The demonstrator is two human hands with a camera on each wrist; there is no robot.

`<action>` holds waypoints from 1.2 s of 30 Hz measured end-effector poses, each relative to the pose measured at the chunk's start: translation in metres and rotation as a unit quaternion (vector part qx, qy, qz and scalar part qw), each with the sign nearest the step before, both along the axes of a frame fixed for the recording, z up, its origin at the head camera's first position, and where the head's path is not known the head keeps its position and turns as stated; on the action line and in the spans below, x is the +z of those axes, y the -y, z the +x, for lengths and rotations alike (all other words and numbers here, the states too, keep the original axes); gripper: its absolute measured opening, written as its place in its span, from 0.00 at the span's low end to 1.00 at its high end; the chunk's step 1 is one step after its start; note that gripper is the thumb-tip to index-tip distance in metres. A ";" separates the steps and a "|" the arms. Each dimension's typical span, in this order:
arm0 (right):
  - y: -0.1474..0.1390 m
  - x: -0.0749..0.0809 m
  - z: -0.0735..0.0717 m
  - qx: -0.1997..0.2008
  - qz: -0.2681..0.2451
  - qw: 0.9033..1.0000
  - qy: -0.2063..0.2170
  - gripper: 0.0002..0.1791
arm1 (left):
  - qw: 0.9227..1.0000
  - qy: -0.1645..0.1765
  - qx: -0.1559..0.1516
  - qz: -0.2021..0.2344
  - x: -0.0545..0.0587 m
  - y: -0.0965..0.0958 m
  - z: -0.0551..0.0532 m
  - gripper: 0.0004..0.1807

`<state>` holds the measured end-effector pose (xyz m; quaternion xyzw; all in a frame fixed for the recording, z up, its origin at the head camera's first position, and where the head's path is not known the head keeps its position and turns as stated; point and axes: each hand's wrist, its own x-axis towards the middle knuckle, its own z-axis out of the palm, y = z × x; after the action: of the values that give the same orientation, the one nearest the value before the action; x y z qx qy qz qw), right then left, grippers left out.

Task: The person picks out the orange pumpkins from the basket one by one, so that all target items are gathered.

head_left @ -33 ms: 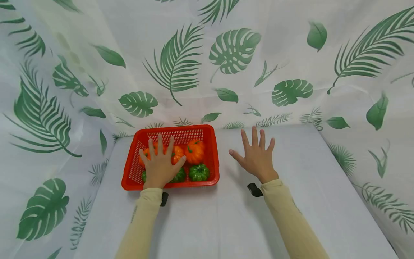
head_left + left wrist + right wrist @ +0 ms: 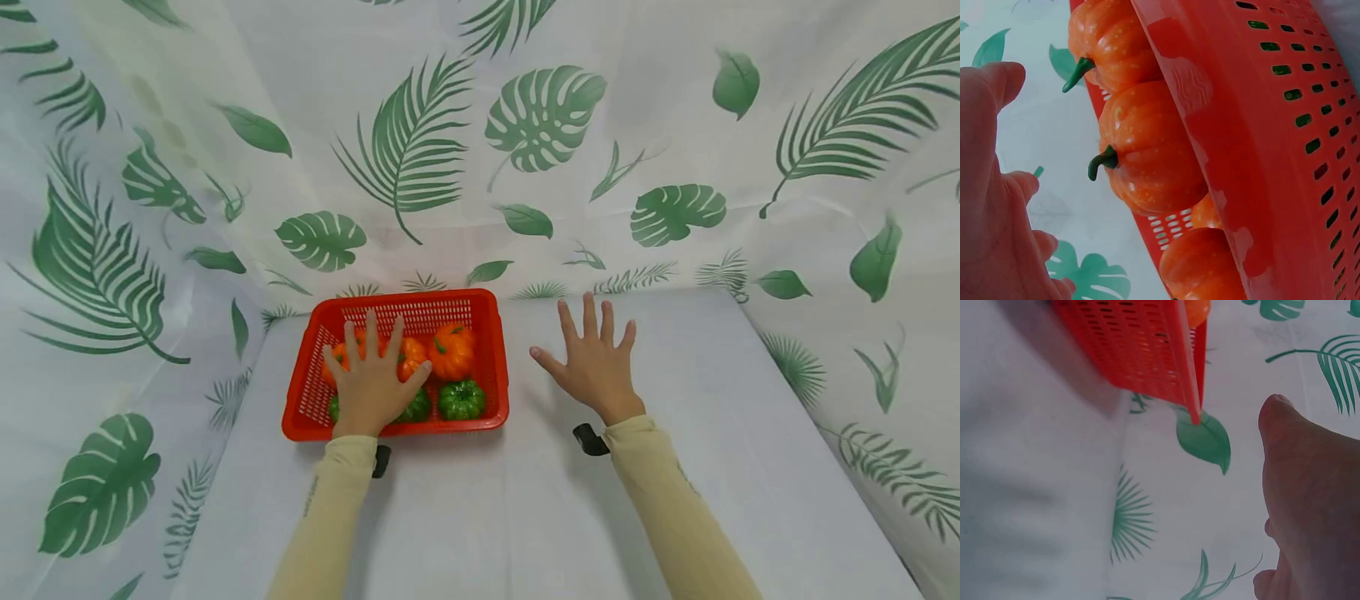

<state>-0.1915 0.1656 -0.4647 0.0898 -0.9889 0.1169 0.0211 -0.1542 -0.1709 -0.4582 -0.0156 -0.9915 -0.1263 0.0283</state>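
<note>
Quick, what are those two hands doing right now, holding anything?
Left hand: open, spread above the red basket, holding nothing.
Right hand: open, spread above the table, holding nothing.

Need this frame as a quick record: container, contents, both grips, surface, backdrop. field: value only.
container: red basket, perforated sides, upright
contents: orange pumpkins toward the far side, green pumpkins toward the near side; exact count unclear, some hidden
left grip: fingers spread, above the basket, holding nothing
right grip: fingers spread, right of the basket, holding nothing
surface: white table
backdrop: white sheet with green leaf print
</note>
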 end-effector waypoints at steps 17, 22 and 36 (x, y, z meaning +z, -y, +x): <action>0.028 0.006 -0.007 0.013 -0.022 0.999 0.019 0.54 | 1.000 -0.011 0.016 0.013 -0.002 0.025 0.011 0.52; 0.037 0.005 -0.008 0.020 -0.025 0.999 0.017 0.54 | 0.999 -0.011 0.031 0.033 -0.003 0.040 0.018 0.52; 0.051 0.012 -0.006 0.040 -0.047 0.998 0.023 0.56 | 0.994 0.016 0.059 0.088 -0.015 0.094 0.046 0.59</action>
<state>-0.1980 0.1147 -0.4525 0.1259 -0.9781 0.1660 -0.0026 -0.1079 -0.2654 -0.4727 0.0476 -0.9759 -0.2118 0.0212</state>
